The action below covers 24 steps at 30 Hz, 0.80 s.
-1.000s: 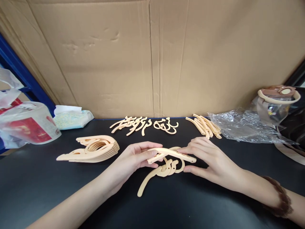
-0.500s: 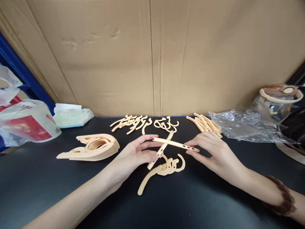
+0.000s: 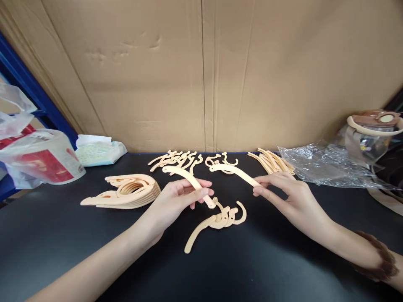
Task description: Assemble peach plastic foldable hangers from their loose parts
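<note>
Pinched between the thumb and fingers of my left hand [image 3: 185, 195] is a curved beige plastic hanger arm [image 3: 189, 177], slanting down to the right. My right hand [image 3: 283, 193] grips the end of a second hanger arm [image 3: 236, 171], which reaches out to the left. The two arms are apart, each with a small hole near an end. Just below them on the black table lie several beige hanger hooks [image 3: 225, 218] with one more curved arm [image 3: 197, 237]. A stack of folded hangers [image 3: 126, 195] rests left of my left hand.
Several loose hanger pieces [image 3: 176, 159] lie at the back centre, with hooks beside them. Behind my right hand is a pile of hanger arms [image 3: 270, 161]. Clear plastic wrap [image 3: 317, 165] and a bottle [image 3: 367, 138] stand right; tissues [image 3: 100, 151] and a bagged tub [image 3: 47, 157] left. Cardboard [image 3: 201, 75] closes the back.
The two hanger arms, crossed half a second ago, are now separated. Both have been turned so their broad curved sides show instead of the slotted edges.
</note>
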Each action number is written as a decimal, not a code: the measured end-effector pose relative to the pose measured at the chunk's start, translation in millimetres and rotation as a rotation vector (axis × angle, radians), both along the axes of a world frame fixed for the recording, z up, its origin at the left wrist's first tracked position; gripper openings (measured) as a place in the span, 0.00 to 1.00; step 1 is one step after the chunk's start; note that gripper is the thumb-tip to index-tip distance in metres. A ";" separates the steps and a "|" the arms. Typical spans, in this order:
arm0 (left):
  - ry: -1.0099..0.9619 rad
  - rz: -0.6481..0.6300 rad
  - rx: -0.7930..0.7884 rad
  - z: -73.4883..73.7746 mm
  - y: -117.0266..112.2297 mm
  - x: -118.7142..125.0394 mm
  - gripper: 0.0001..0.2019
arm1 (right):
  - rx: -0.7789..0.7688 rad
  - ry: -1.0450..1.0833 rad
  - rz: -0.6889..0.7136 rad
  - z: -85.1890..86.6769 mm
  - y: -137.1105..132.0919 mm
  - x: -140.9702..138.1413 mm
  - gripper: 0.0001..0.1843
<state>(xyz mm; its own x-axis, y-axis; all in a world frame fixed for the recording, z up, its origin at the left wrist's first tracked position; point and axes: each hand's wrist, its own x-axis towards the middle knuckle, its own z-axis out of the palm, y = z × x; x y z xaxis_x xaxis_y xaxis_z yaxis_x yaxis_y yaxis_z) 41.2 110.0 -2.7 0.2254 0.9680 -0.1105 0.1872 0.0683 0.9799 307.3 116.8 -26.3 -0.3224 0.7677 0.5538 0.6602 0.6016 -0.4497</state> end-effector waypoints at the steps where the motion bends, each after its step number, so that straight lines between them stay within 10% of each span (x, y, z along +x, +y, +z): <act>1: -0.003 -0.018 0.009 -0.4 0.1 0.6 0.12 | -0.059 0.038 0.004 1.2 -1.2 -1.0 0.10; 8: -0.068 -0.109 -0.011 -2.4 -12.5 23.2 0.14 | -0.526 0.335 0.129 7.7 -14.5 -18.2 0.12; 24: -0.273 -0.211 -0.028 -3.7 -29.8 39.0 0.15 | -0.560 0.297 0.428 7.9 -30.9 -38.0 0.06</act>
